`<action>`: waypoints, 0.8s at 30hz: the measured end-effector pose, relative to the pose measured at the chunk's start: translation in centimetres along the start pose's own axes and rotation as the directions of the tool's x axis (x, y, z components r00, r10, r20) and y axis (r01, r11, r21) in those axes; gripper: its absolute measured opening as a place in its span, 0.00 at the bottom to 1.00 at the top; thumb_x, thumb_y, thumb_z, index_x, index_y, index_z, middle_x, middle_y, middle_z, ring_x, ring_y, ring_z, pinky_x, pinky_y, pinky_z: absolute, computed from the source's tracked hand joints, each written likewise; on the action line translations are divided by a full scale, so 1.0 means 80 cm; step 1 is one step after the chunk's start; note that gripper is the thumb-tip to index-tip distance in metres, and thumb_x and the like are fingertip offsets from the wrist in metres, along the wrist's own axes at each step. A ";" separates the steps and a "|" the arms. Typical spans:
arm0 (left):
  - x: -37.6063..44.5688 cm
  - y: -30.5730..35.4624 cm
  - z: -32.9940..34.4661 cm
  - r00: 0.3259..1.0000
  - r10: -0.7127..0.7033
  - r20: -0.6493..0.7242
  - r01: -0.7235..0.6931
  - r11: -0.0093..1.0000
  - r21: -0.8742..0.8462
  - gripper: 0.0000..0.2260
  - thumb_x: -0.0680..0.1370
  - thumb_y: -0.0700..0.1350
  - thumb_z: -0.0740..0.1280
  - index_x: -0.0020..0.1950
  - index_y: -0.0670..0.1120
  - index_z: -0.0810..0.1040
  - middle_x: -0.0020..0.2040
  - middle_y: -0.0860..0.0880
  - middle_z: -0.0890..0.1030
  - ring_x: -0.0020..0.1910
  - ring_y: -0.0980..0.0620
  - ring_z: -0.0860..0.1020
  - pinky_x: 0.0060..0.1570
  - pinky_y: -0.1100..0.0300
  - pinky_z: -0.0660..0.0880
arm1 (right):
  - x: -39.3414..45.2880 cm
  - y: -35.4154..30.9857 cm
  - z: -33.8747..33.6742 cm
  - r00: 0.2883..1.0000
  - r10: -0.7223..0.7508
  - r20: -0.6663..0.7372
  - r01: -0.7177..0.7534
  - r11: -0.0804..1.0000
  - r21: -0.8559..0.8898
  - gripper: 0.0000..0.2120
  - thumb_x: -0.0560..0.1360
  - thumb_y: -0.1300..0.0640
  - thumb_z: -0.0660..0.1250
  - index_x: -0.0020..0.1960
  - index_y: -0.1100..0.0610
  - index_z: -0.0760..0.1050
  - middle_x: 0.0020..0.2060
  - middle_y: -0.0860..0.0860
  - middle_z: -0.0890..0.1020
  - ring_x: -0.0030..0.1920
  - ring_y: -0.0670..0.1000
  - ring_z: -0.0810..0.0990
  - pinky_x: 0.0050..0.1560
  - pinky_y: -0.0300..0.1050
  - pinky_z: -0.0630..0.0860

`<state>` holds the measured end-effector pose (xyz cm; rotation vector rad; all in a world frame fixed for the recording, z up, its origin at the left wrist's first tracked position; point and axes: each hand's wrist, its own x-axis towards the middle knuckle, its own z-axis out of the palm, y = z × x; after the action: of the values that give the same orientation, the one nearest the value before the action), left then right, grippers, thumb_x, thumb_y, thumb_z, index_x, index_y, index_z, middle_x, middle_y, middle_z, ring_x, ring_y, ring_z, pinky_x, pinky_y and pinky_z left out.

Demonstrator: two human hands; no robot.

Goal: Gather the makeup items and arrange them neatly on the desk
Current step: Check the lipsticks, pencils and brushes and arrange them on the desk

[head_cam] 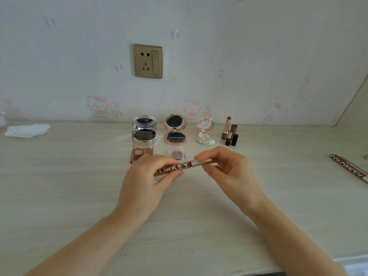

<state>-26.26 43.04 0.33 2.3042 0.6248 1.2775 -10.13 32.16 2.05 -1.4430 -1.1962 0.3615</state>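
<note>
Above the middle of the pale wood-grain counter (59,186), the left hand (147,176) curls its fingers round the brown barrel of a slim makeup pen lettered in light capitals (175,168), while the right hand (225,168) pinches the pen's silvery-beige cap end between thumb and fingertips. The pen lies nearly level, tilted up a little toward the right, held clear of the counter.

Just behind the hands, partly hidden by the left knuckles, lies an open brown eyeshadow palette with a clear lid (141,150), and beside it a small clear square pan of pink glitter shadow (177,154). Farther back, a row runs along the wall: an open silver round compact (144,130), an open rose-gold round compact with a dark mirror (175,129), an open pale pink patterned compact (206,132), then a cluster of uncapped lipsticks and their caps standing upright (230,132).

At the far right edge lies a second brown lettered pen (348,168), well apart from the rest. A crumpled white tissue (26,130) rests at the far left.

The wall behind carries pale wallpaper with pink cartoon cats (98,106) and a gold-framed socket with a switch (148,61).
</note>
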 end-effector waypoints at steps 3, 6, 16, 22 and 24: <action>0.003 -0.001 -0.002 0.997 0.069 -0.018 -0.068 0.996 0.061 0.10 0.68 0.50 0.75 0.46 0.49 0.84 0.36 0.62 0.75 0.39 0.53 0.74 0.40 0.53 0.73 | 0.001 0.000 -0.002 0.999 0.041 -0.019 -0.040 0.998 0.057 0.06 0.74 0.58 0.69 0.48 0.48 0.80 0.46 0.46 0.84 0.48 0.47 0.82 0.48 0.44 0.79; 0.004 -0.004 -0.001 0.996 0.085 -0.026 -0.084 0.996 0.042 0.10 0.69 0.51 0.73 0.47 0.49 0.85 0.38 0.62 0.76 0.41 0.54 0.74 0.42 0.54 0.73 | 0.002 0.001 0.000 0.991 0.131 -0.035 -0.130 0.991 0.043 0.10 0.78 0.49 0.63 0.45 0.52 0.81 0.38 0.48 0.84 0.41 0.48 0.81 0.44 0.47 0.78; 0.003 -0.010 0.002 0.999 0.048 -0.017 -0.048 0.999 -0.013 0.10 0.67 0.46 0.76 0.48 0.48 0.85 0.38 0.59 0.77 0.39 0.55 0.74 0.39 0.55 0.74 | 0.001 0.002 0.001 0.997 0.065 0.041 -0.068 0.995 0.069 0.10 0.75 0.63 0.67 0.45 0.49 0.80 0.44 0.45 0.82 0.42 0.43 0.79 0.41 0.37 0.76; 0.002 -0.011 0.003 0.999 0.032 -0.004 -0.033 0.999 -0.027 0.09 0.68 0.45 0.77 0.48 0.49 0.85 0.39 0.58 0.79 0.39 0.57 0.75 0.39 0.60 0.73 | 0.003 0.004 0.004 0.990 0.129 0.057 -0.131 0.991 0.034 0.07 0.77 0.54 0.64 0.47 0.53 0.81 0.33 0.47 0.82 0.35 0.44 0.79 0.38 0.40 0.77; 0.002 -0.011 0.003 1.000 0.027 -0.003 -0.027 0.999 -0.033 0.09 0.68 0.45 0.77 0.48 0.49 0.85 0.38 0.58 0.79 0.38 0.58 0.75 0.39 0.62 0.73 | 0.003 0.004 0.005 0.995 0.084 0.060 -0.086 0.996 0.029 0.06 0.77 0.60 0.65 0.48 0.53 0.81 0.34 0.47 0.82 0.36 0.44 0.79 0.38 0.39 0.77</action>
<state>-26.16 43.78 -0.16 2.2923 0.5713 1.2939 -10.19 32.64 1.78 -1.4681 -1.1734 0.4825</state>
